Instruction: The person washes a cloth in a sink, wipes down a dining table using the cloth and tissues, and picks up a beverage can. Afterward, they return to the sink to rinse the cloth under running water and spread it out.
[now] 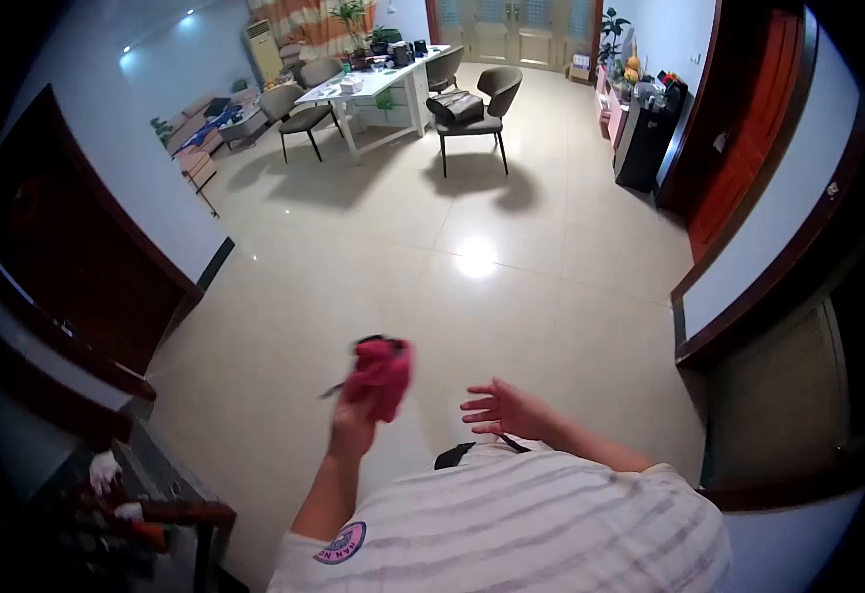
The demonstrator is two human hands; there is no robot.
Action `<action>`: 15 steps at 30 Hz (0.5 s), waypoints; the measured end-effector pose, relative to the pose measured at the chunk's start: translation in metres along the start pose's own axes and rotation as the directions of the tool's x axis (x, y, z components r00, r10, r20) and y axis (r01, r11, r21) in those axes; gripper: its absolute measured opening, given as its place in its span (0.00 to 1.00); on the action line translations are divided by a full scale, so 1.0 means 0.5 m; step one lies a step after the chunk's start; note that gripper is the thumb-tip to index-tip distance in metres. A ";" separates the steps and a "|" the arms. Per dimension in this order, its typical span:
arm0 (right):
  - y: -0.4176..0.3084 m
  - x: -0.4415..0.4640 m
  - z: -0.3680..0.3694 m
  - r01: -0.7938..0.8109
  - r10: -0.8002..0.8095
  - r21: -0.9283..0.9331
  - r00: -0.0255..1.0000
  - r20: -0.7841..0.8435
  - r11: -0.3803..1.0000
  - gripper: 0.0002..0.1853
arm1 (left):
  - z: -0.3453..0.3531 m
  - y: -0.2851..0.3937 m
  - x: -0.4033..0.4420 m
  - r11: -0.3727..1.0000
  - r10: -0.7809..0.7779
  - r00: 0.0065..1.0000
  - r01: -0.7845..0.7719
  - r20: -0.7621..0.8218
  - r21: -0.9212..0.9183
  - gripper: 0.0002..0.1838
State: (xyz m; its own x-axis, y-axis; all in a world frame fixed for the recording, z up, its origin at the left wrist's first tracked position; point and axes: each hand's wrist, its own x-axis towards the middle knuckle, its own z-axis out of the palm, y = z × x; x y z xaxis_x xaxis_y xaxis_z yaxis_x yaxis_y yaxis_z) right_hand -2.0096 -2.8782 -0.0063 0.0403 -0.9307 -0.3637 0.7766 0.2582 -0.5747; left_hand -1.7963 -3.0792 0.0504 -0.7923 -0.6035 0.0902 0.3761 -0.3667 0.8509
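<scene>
My left hand [353, 430] is raised in front of me, closed around a bunched pink-red cloth [383, 374] with a dark part along its top. The cloth is a little blurred, so its exact kind does not show. To the right, my right hand [504, 407] is held near my waist with its fingers apart and nothing in it. Both hands are in the air above the pale tiled floor [512, 316].
Ahead stand a white table [388, 74] with plants and small items, and a chair [477, 119] bearing a dark bag [455, 107]. A black cabinet [647, 143] is by the right wall near a red door [749, 128]. Dark railing [190, 512] is at lower left.
</scene>
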 end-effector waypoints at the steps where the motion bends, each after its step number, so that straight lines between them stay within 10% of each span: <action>1: -0.050 0.050 -0.009 0.010 -0.010 0.013 1.000 -0.001 1.000 0.31 | -0.010 -0.035 0.092 0.998 -0.050 0.992 0.045 0.114 0.046 0.23; 5: -0.275 0.276 -0.062 0.042 -0.118 0.386 0.978 0.174 0.921 0.30 | 0.001 -0.122 0.450 0.878 -0.363 0.719 0.050 0.593 0.476 0.26; 6: -0.344 0.344 -0.087 0.204 -0.203 0.149 0.979 -0.021 0.968 0.28 | 0.009 -0.114 0.535 0.784 -0.349 0.667 -0.177 0.658 0.595 0.27; 7: -0.399 0.423 -0.125 0.170 -0.202 0.302 0.976 0.078 0.938 0.23 | 0.017 -0.091 0.595 0.636 -0.364 0.608 -0.391 0.706 0.665 0.27; 10: -0.567 0.628 -0.151 0.076 -0.159 0.420 0.973 0.167 0.904 0.18 | -0.039 -0.012 0.752 0.610 -0.253 0.795 -0.311 0.551 0.729 0.26; 15: -0.825 1.000 -0.204 0.012 -0.122 0.497 0.974 0.190 0.868 0.18 | -0.352 0.055 0.962 0.619 0.072 0.985 0.078 -0.155 0.781 0.19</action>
State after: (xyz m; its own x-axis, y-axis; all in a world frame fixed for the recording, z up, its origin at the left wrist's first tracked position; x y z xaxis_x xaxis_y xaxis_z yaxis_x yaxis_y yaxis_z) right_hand -2.3739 -3.4238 -0.0260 0.0637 -0.9874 -0.1451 0.9868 0.0840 -0.1385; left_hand -2.0825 -3.5041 0.0261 -0.6789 -0.7309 0.0698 -0.2040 0.2791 0.9383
